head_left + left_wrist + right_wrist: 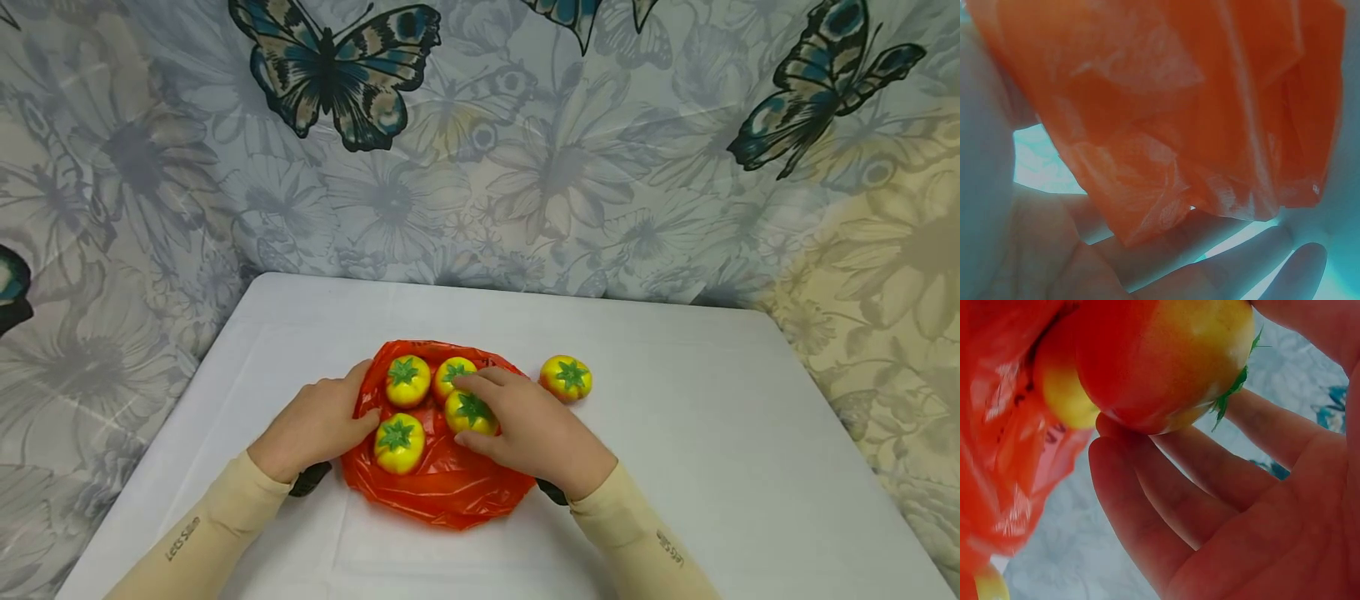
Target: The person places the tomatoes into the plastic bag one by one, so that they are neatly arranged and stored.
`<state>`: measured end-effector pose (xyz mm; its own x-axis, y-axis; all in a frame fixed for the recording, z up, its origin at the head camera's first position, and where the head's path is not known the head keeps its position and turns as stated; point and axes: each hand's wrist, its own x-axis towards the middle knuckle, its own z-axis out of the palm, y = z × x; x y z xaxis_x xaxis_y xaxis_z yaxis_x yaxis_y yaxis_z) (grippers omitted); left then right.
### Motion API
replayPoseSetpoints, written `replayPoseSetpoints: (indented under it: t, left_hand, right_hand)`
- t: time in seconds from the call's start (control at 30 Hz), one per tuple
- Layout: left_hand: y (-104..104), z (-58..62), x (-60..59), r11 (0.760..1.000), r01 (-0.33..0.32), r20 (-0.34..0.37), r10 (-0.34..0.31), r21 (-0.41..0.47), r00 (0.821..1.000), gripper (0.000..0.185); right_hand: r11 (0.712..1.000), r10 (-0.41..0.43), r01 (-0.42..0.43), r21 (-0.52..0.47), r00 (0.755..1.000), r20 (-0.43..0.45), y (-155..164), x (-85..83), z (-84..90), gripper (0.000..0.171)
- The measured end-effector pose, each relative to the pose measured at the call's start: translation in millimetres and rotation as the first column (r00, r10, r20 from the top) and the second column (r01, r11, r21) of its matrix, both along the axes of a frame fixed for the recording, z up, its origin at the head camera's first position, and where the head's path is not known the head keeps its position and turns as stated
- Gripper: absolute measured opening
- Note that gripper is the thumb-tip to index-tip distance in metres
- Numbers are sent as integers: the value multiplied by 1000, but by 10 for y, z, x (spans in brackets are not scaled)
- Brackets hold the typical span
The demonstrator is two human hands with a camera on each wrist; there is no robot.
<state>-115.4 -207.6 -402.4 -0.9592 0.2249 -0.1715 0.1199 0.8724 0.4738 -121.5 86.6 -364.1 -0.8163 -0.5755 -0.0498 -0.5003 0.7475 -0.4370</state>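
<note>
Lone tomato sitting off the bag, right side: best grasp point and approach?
Take the lone tomato across its round body, from above or the open right side. It sits upright, calyx up, apart from the orange bag, with bare table around it.

A makeshift tabletop recording setup, probably in a home rather than a kitchen or shop. A white table (675, 433) fills the lower half of the head view. Behind it and along both sides hangs a fabric backdrop (525, 167) printed with pale grey and beige flowers and large teal-and-black butterflies (337, 71), hiding whatever room lies beyond it.
</note>
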Motion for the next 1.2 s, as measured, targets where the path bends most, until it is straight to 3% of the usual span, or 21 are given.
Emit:
replayPoseSetpoints:
  t: [0.7, 1.2]
  left_hand:
    - [11, 13, 2, 1000, 10, -14, -9, 12, 1000, 71]
    - [12, 7, -1, 1000, 10, -16, -10, 19, 1000, 70]
  right_hand:
    - [988, 114, -120, 95, 991, 71, -210, 115, -152, 58]
    - [980, 102, -120, 159, 988, 115, -249, 151, -166, 60]
